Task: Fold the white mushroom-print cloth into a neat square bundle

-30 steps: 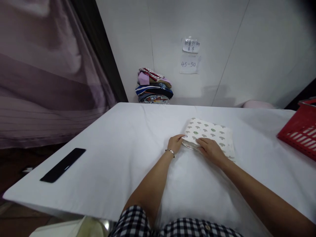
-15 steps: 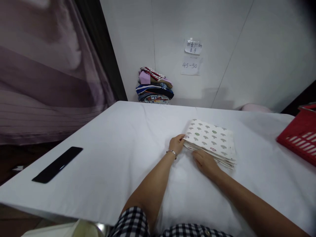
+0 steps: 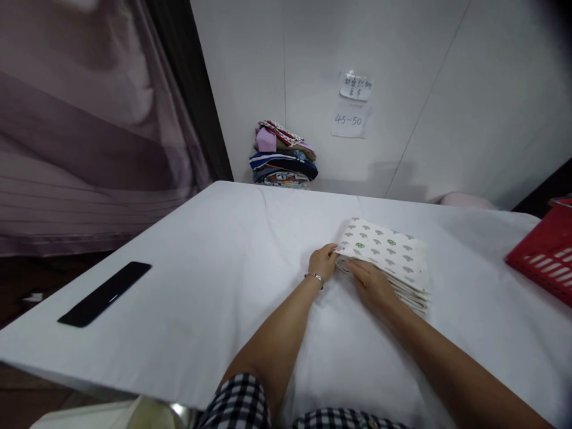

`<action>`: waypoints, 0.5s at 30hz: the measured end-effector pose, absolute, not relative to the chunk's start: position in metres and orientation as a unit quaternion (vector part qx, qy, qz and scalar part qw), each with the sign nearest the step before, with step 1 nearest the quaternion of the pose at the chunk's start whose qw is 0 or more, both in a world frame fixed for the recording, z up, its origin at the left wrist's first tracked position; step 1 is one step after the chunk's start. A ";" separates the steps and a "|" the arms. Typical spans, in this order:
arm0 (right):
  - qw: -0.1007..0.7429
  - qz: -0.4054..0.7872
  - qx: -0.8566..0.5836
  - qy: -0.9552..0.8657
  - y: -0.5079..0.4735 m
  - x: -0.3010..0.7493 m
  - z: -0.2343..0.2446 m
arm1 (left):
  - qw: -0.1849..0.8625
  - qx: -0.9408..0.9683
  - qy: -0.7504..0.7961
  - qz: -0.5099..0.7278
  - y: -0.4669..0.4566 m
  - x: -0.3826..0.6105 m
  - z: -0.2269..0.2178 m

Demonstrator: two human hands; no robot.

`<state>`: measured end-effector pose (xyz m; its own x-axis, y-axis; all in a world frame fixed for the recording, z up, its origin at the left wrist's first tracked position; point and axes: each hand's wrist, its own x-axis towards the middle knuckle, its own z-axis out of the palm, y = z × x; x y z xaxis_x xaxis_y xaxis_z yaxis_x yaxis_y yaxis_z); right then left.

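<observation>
A folded tablecloth, cream with grey mushroom shapes and small green motifs, lies in a neat layered stack on the white-covered table. My left hand, with a bracelet at its wrist, pinches the near left corner of the upper layer between thumb and fingers. Against the stack's near edge rests my right hand. Its fingers are stretched out and touch the folded layers just under the top one; the fingertips are partly hidden by cloth.
A long black flat object lies on the table's left side. Folded fabrics are piled by the wall at the back. A red basket stands at the right edge. Paper notes hang on the wall; a curtain hangs left.
My right hand has moved slightly up to the cloth's front edge, its fingers now against the layers. The top layer's near edge is lifted or shifted, covering a red motif. My left hand stays at the corner.
</observation>
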<state>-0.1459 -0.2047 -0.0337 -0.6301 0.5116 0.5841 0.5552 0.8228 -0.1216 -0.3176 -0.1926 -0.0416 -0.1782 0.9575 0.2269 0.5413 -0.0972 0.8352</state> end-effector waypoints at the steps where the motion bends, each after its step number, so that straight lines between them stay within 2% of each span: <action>1: 0.316 -0.037 -0.289 -0.903 -0.205 -0.146 -0.033 | 0.232 0.598 0.629 0.439 -0.193 -0.318 -0.042; 7: 0.312 -0.088 -0.316 -0.892 -0.202 -0.145 -0.019 | 0.228 0.603 0.628 0.436 -0.194 -0.317 -0.042; 11: 0.329 -0.047 -0.257 -0.908 -0.207 -0.147 -0.020 | 0.230 0.599 0.639 0.424 -0.193 -0.317 -0.041; 15: 0.297 -0.001 -0.229 -0.927 -0.211 -0.152 -0.033 | 0.230 0.595 0.642 0.425 -0.193 -0.317 -0.041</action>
<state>-0.1517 -0.2110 -0.0326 -0.7186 0.4246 0.5507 0.4259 0.8948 -0.1341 -0.3167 -0.1929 -0.0407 -0.1851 0.9598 0.2110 0.5686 -0.0705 0.8196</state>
